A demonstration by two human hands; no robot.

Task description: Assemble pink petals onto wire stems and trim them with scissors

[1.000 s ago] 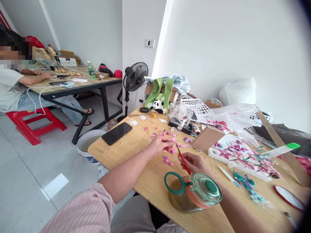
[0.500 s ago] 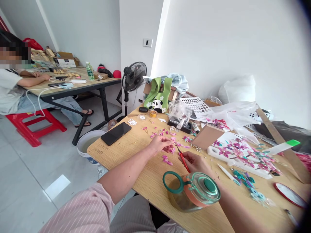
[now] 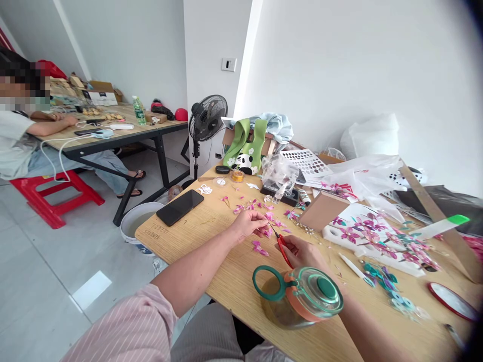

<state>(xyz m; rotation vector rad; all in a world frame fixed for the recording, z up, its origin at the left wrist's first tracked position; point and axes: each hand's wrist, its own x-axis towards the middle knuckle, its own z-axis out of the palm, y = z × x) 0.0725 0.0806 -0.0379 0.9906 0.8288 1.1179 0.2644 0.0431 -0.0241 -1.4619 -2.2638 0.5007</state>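
Over the middle of the wooden table, my left hand is closed in a pinch, with a pink petal flower at its fingertips. What else the fingers hold is too small to make out. My right hand grips small red-handled scissors, whose thin dark blades point up and left toward the left fingertips. Loose pink petals lie just below the hands, and more are scattered beyond them. A lidded glass jar with a green ring stands in front of my right wrist.
A black phone lies at the table's left edge, above a white bucket on the floor. At right are a white foam block with pink flowers, teal bobbins and a white pen-like tool. Another person sits at the far table.
The red scissor handles have spread apart and their blades have come slightly nearer the left fingertips. The left hand stays nearly in place.
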